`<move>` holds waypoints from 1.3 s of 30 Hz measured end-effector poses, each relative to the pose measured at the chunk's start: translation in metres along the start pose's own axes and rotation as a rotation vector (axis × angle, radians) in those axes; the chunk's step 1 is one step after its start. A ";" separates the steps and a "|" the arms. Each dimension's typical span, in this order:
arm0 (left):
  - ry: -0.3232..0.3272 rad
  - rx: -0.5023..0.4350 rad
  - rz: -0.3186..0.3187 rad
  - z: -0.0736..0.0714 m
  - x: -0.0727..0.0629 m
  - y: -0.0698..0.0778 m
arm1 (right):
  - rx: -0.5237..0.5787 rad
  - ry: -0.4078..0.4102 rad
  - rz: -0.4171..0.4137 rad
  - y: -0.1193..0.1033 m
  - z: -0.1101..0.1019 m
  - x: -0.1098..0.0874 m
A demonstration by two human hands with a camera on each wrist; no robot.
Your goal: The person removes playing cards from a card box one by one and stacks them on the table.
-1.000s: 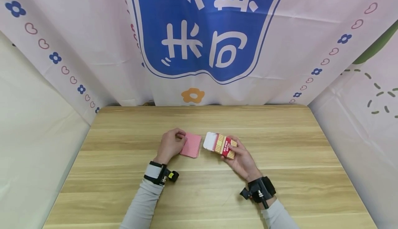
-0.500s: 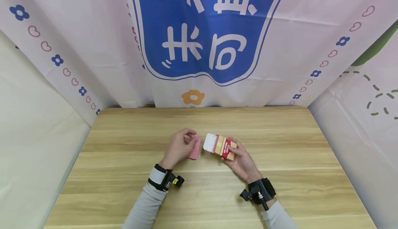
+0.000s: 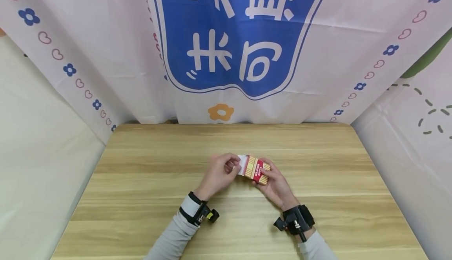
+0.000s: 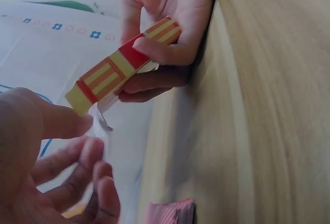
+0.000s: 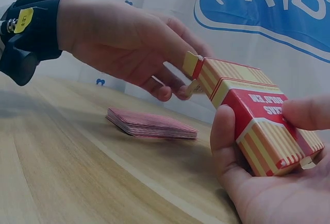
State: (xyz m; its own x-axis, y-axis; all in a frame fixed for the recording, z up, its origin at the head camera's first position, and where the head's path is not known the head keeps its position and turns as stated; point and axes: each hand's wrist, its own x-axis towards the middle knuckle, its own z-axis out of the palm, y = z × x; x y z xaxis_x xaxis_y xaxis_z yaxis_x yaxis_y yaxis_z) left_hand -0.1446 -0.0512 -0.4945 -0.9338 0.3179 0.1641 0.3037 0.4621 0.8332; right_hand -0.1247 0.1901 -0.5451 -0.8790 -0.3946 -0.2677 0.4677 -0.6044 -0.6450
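Observation:
My right hand (image 3: 277,185) grips a small red and yellow striped card box (image 5: 258,110), its thumb on the red label. The box is tilted above the table, its end toward my left hand opened out. At that end my left hand (image 3: 219,175) has thumb and curled fingers at the white flap (image 4: 101,118) and seems to pinch it. Below the left hand lies a pink-backed deck of playing cards (image 5: 149,123), stacked flat on the table; the hand mostly hides it in the head view.
The wooden table (image 3: 159,146) runs back to a hanging white cloth (image 3: 325,71) with a blue emblem. Pale cloth also hangs on both sides. Each wrist wears a black strap with a camera mount, the left strap (image 5: 36,28) being close to the deck.
My left hand has let go of the deck and moved right to the box's flap. The right hand with the box has stayed nearly still.

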 end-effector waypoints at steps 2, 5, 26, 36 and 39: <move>-0.010 -0.002 -0.023 0.001 -0.001 0.000 | 0.004 -0.002 0.000 0.000 0.000 0.000; -0.012 -0.018 -0.049 0.002 -0.001 0.000 | 0.001 -0.003 0.000 0.001 0.000 0.000; -0.035 -0.084 -0.124 0.006 -0.002 0.001 | -0.048 0.020 0.005 0.003 0.000 0.001; -0.005 -0.029 -0.149 -0.005 -0.003 0.004 | -0.030 0.013 -0.005 0.003 0.000 0.000; 0.006 -0.022 -0.163 -0.009 -0.003 0.006 | -0.034 0.012 -0.009 0.003 0.000 0.000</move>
State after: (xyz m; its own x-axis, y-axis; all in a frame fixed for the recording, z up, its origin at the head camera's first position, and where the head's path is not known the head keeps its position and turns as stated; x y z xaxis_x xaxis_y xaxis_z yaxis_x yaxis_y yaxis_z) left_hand -0.1413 -0.0571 -0.4854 -0.9715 0.2354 0.0289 0.1440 0.4889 0.8604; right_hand -0.1231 0.1881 -0.5468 -0.8845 -0.3802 -0.2704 0.4563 -0.5843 -0.6711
